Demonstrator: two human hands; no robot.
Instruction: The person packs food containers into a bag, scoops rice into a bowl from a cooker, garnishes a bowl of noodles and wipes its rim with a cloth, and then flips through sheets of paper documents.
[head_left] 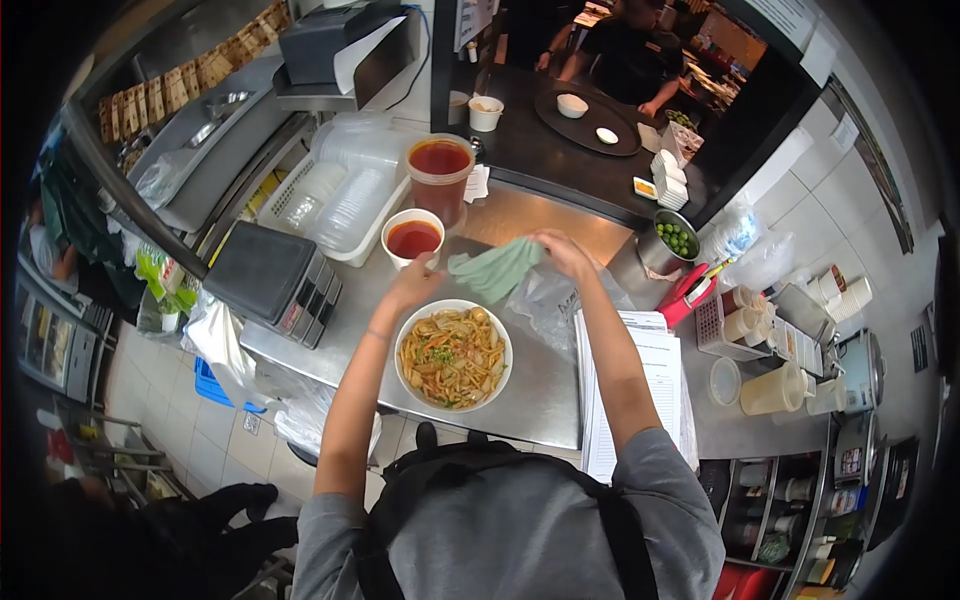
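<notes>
A white bowl of noodles with vegetables sits near the front edge of the steel counter. My left hand is just above the bowl's rim, below a white cup of red liquid; whether it touches the cup is unclear. Behind that cup stands a tall clear tub of red liquid. A green cloth hangs from my right hand, its fingers closed on the cloth's right end. Under and beside the cloth lies a crumpled clear plastic bag.
Stacked papers lie right of the bowl. A metal pot of limes and a red object are beyond them. Left are a black drawer box and a basket of plastic lids. A person stands beyond the pass window.
</notes>
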